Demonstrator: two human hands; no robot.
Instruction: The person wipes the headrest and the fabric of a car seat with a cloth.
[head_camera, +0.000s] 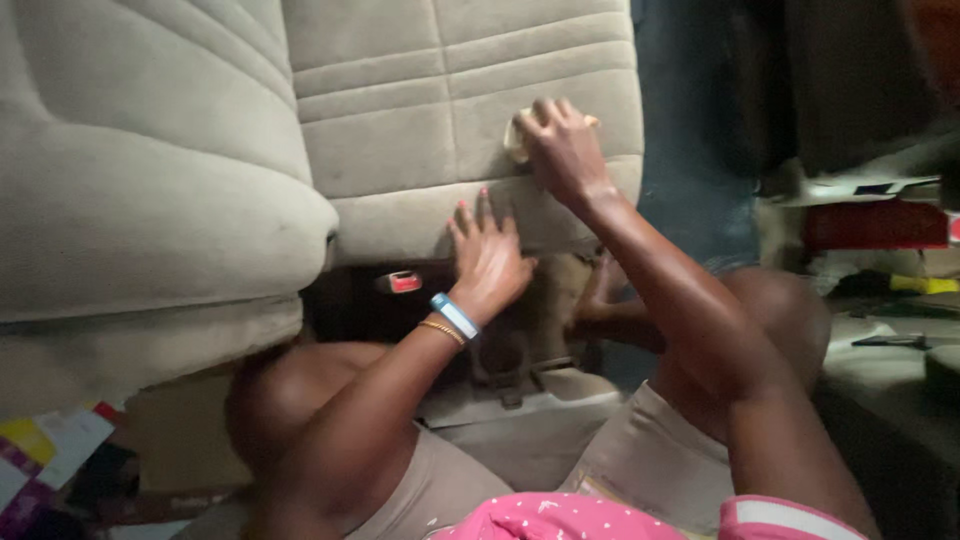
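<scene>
My right hand (562, 148) presses a small pale cloth or sponge (518, 138) against the beige fabric car seat (440, 120), near the seat's lower right part. My left hand (487, 258) lies flat with fingers spread on the seat's front edge, just below and left of the right hand. It wears a blue band and a thin gold bracelet on the wrist (449, 322). The cloth is mostly hidden under my right hand.
A second beige seat cushion (150, 200) bulges at the left. A seat-belt buckle with a red button (400, 282) sits in the dark gap under the seat. My knees (290, 400) are bent below. Coloured papers (45, 450) lie at bottom left; clutter at right.
</scene>
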